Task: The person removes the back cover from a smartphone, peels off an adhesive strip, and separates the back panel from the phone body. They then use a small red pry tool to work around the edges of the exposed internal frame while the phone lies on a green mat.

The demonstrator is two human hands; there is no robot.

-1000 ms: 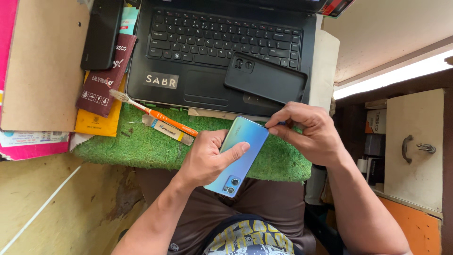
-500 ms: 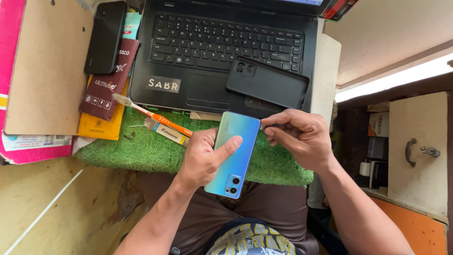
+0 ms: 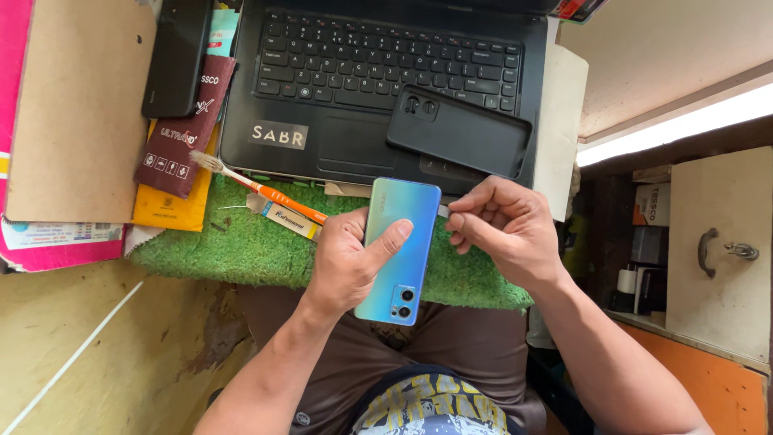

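A green grass mat (image 3: 241, 250) lies on the table (image 3: 88, 346), with a black laptop (image 3: 378, 89) behind it. The left hand (image 3: 346, 262) is closed around a shiny blue phone (image 3: 398, 250), back side up, with the thumb across it. The phone sits over the near edge of the mat, above the person's lap. The right hand (image 3: 503, 229) is just beside the phone's top right side, fingers curled and pinched together; what they pinch is too small to tell. A black phone case (image 3: 459, 133) rests on the laptop. An orange brush (image 3: 262, 189) lies on the mat to the left. Another black phone (image 3: 177, 56) lies farther left on some packets (image 3: 181, 137).
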